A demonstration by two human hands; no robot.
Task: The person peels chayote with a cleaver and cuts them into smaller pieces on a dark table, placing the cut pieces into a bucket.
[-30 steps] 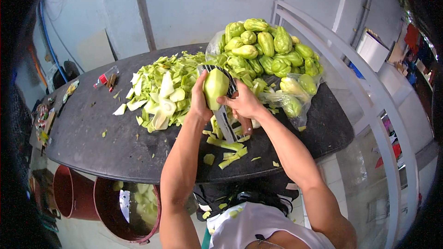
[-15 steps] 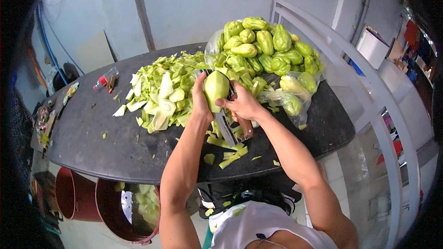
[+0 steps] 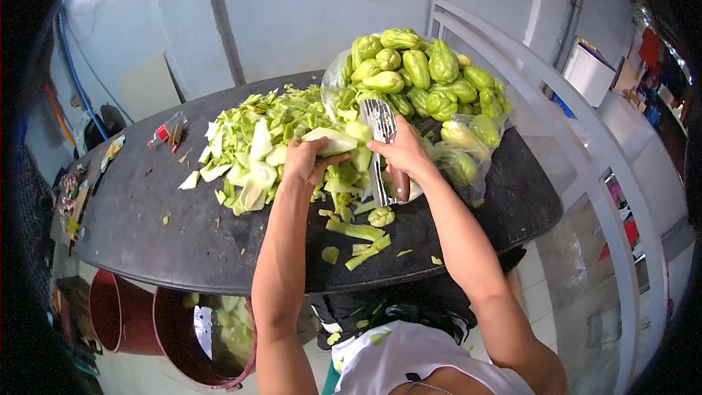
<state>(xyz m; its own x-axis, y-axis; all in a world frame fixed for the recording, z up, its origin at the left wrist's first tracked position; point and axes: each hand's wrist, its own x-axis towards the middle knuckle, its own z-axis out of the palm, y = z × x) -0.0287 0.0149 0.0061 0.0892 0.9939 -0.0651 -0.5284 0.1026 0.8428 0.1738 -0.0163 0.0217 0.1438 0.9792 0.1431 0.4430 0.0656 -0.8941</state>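
My left hand (image 3: 306, 162) grips a pale, peeled chayote piece (image 3: 333, 140) over the heap of peelings. A broad-bladed knife (image 3: 381, 128) with a brown handle is in my right hand (image 3: 402, 152); its blade stands nearly upright, dark streaks along it. Between the hands is another pale green chayote piece (image 3: 357, 132), whose support I cannot make out. Below the knife a small knobbly chayote end (image 3: 381, 217) lies on the dark table beside several peel strips (image 3: 356, 230).
Green peelings (image 3: 270, 128) are heaped left of centre. Unpeeled chayotes (image 3: 417, 66) pile up in a clear plastic bag at the back right. A white railing (image 3: 570, 117) runs along the right. Under the table's left edge, a dark red tub (image 3: 172, 344) holds pale pieces.
My hands have moved apart. The chayote is now in separate pieces, the knife has swung up beside my right hand, and a small end piece has appeared on the table.
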